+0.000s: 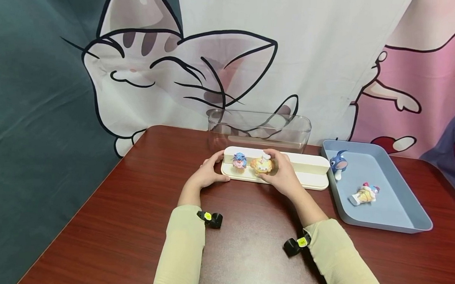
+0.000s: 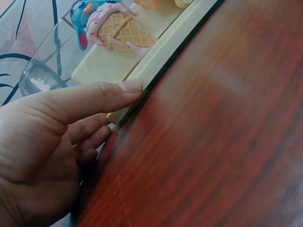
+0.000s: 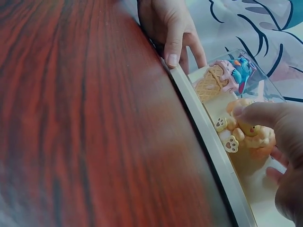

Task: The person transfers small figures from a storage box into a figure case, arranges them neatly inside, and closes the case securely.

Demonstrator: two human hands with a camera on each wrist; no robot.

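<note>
A cream display base (image 1: 310, 178) with a raised back step lies on the table. My left hand (image 1: 206, 174) grips its left end, thumb on the front rim (image 2: 135, 87) and the other fingers around the end. On the base stands a small blue figurine (image 1: 240, 160) with a pink-topped waffle cone. To its right is a yellow figurine (image 1: 260, 165) with a white top and paw-printed feet (image 3: 231, 143). My right hand (image 1: 284, 175) pinches this yellow figurine between thumb and fingers; part of the fingers is hidden behind it in the right wrist view.
A clear plastic cover (image 1: 258, 122) stands behind the base, near the cat-printed curtain (image 1: 232, 16). At the right, a blue-grey tray (image 1: 396, 168) holds a blue figurine with large ears (image 1: 338, 164) and a lying ice-cream figurine (image 1: 365, 194). The table (image 1: 134, 239) is dark red wood.
</note>
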